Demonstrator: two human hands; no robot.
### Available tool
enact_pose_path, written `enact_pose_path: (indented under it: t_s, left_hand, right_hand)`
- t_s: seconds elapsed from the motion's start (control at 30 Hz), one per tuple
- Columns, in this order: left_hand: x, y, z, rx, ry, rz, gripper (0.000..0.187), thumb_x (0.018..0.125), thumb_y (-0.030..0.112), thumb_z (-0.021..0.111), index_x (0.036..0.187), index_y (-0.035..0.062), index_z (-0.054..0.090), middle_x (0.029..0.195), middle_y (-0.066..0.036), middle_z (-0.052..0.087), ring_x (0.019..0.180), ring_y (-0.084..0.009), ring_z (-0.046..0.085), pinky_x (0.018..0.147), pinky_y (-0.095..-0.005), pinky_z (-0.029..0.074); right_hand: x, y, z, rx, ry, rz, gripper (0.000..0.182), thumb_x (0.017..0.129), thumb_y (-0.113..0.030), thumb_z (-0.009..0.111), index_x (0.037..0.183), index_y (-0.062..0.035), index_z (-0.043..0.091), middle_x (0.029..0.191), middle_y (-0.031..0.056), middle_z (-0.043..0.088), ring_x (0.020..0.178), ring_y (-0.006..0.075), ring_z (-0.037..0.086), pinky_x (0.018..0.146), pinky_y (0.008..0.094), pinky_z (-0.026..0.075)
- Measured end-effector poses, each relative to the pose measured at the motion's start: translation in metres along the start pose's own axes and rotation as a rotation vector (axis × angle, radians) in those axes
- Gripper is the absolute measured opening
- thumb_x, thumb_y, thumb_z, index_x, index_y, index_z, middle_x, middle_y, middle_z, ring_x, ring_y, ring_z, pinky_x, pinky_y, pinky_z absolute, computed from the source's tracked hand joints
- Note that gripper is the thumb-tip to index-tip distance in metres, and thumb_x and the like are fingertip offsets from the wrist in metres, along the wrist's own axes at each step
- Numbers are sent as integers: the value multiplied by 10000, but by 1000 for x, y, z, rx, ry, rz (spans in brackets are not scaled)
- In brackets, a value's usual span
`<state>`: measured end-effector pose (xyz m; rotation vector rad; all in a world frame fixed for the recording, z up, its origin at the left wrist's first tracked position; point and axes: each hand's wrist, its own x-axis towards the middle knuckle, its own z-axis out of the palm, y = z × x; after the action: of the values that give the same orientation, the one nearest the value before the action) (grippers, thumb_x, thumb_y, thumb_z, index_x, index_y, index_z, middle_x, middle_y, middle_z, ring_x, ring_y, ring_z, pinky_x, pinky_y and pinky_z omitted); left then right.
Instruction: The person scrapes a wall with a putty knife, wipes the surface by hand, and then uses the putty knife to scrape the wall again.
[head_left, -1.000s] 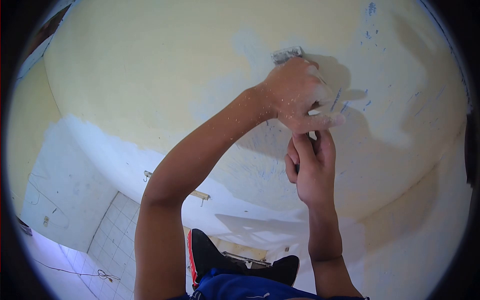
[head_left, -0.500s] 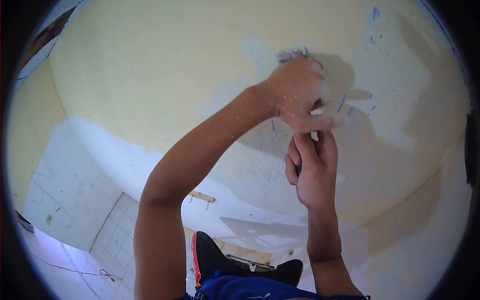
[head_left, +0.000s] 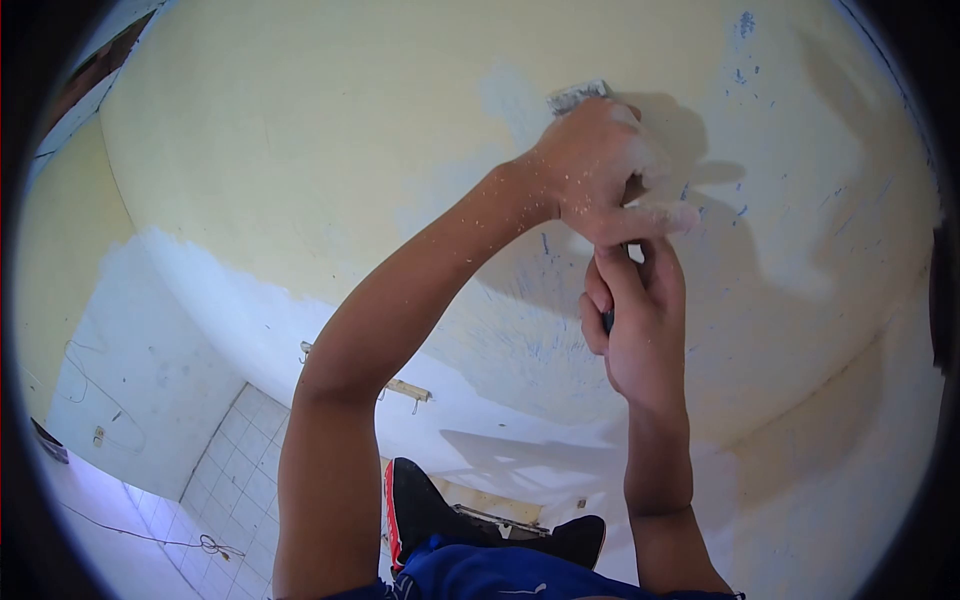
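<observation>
My left hand (head_left: 605,165), dusted white over the fingers and thumb, is closed near the head of a scraper. The scraper's grey-white blade (head_left: 578,97) sticks out beyond it against the wall (head_left: 350,130). Just below, my right hand (head_left: 645,315) wraps round a dark handle (head_left: 608,320), mostly hidden by the fingers. The two hands touch or nearly touch, and the tool's middle is covered by them. Around the blade the wall is pale yellow with whitish patches, and blue marks (head_left: 545,245) show to the right and below. Small pale flecks lie on my left forearm.
A wooden hook rail (head_left: 410,390) is fixed lower on the wall. My dark shoes (head_left: 420,510) are below, one with a red edge. White tiles (head_left: 235,450) and a loose cable (head_left: 210,545) lie at lower left. A dark-edged opening (head_left: 105,55) is at upper left.
Both hands have moved slightly up the wall with the scraper, the right hand also a little rightward. The left elbow has shifted right, uncovering the rail's left end.
</observation>
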<state>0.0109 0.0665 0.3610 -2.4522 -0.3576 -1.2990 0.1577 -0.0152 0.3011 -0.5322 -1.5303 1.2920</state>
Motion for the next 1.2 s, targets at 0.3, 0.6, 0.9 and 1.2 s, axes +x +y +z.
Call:
enact_pose_path:
  t_s: [0.3,0.6,0.9,1.2]
  left_hand:
    - [-14,8,8,18,-66,-24,513,755,382,706,491,112,358,442,-40,321,456,-261,309,548,-356,329]
    - [-5,3,-6,75,12,-73,540,761,407,711,494,108,349,450,-48,322,474,-273,327,562,-364,342]
    - [-11,-2,-2,70,-62,-27,560,773,420,711,495,109,336,451,-50,335,468,-289,311,551,-368,333]
    - [-9,9,4,129,-93,-86,598,755,541,670,444,84,443,427,-93,406,483,-318,409,504,-427,382]
  right_hand:
    - [-13,18,2,43,-1,13,175,1039,-176,509,1185,-83,484,634,-49,425,471,4,339,393,190,277]
    - [0,4,7,11,-4,-25,152,1035,-181,516,1116,-55,493,622,-37,406,430,23,311,374,209,238]
    - [-2,14,9,6,18,-11,150,1036,-176,508,1126,-57,492,621,-35,409,434,23,323,376,205,240]
    - [-13,17,2,31,3,-18,142,1035,-162,516,1138,-72,480,605,-38,414,439,15,336,380,198,261]
